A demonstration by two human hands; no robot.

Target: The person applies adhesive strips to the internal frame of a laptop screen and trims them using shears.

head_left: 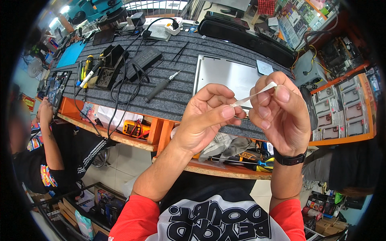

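A thin, pale flexible strip [251, 96] stretches between my two hands, above the bench. My left hand [207, 110] pinches its lower end between thumb and fingers. My right hand [285, 110] has the other end, which twists up to a darker tip, between thumb and forefinger. A narrow dark edge shows below my left thumb; I cannot make out what it belongs to. Behind my hands lies a flat silver laptop-like panel [213, 74], partly covered by them, with a small pale square piece [264, 67] at its far right corner.
On the ribbed grey mat [179, 102] lie a screwdriver [163, 86], tweezers [181, 52] and a black power adapter [143, 64] with looping cables. A yellow multimeter [134, 128] sits in the shelf below. At the left, another person's hand [45, 110] touches a circuit board [56, 88].
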